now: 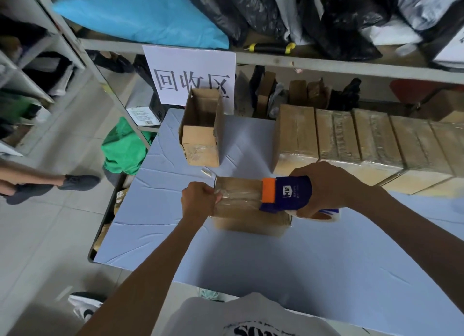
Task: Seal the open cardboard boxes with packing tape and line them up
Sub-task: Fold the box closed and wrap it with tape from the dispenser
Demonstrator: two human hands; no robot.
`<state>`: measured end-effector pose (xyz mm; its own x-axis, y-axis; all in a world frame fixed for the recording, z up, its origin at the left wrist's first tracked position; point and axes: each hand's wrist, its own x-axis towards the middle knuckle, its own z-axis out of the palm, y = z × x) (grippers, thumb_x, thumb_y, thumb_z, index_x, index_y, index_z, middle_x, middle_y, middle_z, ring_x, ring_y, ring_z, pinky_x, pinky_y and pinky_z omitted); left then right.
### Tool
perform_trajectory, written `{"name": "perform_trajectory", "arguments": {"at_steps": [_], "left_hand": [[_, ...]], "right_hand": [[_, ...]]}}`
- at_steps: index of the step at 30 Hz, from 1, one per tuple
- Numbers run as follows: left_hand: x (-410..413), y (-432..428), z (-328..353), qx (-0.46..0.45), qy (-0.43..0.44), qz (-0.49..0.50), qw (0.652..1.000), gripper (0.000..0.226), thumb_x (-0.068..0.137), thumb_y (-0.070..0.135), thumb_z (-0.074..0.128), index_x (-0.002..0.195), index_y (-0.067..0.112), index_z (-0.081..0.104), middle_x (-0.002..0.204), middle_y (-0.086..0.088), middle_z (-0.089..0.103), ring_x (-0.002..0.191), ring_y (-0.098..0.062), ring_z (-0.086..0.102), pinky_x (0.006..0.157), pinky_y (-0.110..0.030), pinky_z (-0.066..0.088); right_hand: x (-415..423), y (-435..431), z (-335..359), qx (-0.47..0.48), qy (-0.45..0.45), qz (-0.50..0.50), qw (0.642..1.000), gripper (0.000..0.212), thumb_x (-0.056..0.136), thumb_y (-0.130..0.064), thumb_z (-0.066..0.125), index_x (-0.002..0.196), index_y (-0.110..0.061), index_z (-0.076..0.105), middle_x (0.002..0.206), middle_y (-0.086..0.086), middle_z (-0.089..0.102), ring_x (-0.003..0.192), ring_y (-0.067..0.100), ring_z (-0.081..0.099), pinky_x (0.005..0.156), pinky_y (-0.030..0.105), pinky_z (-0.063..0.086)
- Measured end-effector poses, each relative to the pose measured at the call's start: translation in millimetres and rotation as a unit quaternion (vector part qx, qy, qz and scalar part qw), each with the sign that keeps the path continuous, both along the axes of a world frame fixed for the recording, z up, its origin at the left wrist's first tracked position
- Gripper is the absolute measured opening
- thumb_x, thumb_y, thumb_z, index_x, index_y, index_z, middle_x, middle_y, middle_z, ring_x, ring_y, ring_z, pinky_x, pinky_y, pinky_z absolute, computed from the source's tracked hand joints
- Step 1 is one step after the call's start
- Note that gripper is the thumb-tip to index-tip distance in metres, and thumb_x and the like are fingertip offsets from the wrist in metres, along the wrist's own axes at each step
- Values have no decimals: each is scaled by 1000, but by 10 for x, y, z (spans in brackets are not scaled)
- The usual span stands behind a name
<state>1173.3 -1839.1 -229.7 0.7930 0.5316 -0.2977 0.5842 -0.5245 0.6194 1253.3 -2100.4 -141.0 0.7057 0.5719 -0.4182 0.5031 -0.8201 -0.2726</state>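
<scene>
**Taping a box on the tabletop**

Nearest the camera, a pale shirt (253, 318) with dark lettering fills the lower edge, and both forearms reach forward over the blue tabletop (276, 265). Between the hands lies the box (241, 207) being sealed, flaps closed, resting on the tabletop near its middle. The left hand (199, 201) is at the box's left end, fingers curled and pinching the clear tape there. The right hand (324, 188) grips the blue dispenser (288, 193), fingers clamped round its body; the orange front edge of the dispenser lies on the box top, and the tape roll (324, 215) shows below the hand. Clear tape runs along the box top from the left hand to the dispenser.

Farther back, left of centre, an open box (202, 127) stands upright, apart from the others. To the right, a row of sealed boxes (371, 139) stands side by side, touching, running toward the right edge.

Behind the tabletop, a white sign (190, 72) with dark characters hangs from a metal shelf (326, 64), which carries black and blue bags and a black-and-yellow tool (272, 48). At left, a green bag (123, 147) lies on the floor, and another person's shoe (80, 181) is visible.
</scene>
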Motion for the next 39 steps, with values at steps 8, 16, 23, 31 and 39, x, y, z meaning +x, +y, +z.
{"name": "perform_trajectory", "arguments": {"at_steps": [8,16,23,31,39], "left_hand": [[-3,-30,-7,-11,0,24,1000,7,77,15,73,73,10,73,74,-6,69,72,-23,58,65,-26,39],[50,-7,-69,22,25,-9,999,18,78,25,72,66,13,65,68,-3,60,73,-23,50,68,-28,38],[40,140,-73,24,13,-3,1000,18,79,23,73,72,6,71,75,-10,67,76,-28,56,68,-28,38],[-93,170,-122,157,-135,-200,958,27,75,-6,57,97,7,60,97,-9,56,89,-28,50,72,-31,39],[-27,-345,-197,10,-190,-283,940,9,80,5,68,83,8,61,89,-3,58,77,-14,54,69,-20,46]], "right_hand": [[30,-220,-61,13,-9,-16,1000,79,43,-57,82,112,-37,51,97,-20,59,88,5,56,69,19,48],[74,-356,-226,20,-8,-36,999,69,39,-52,81,102,-38,54,89,-17,63,84,7,58,68,22,52],[4,-283,-317,66,3,-42,997,71,45,-51,85,107,-35,55,94,-18,63,88,8,58,73,25,53],[-7,-6,-429,93,-6,-30,995,72,47,-53,84,109,-33,54,97,-17,63,91,9,59,76,28,55],[-29,-41,-483,117,5,-42,992,76,50,-52,85,115,-30,52,104,-16,63,94,10,59,77,25,54]]}}
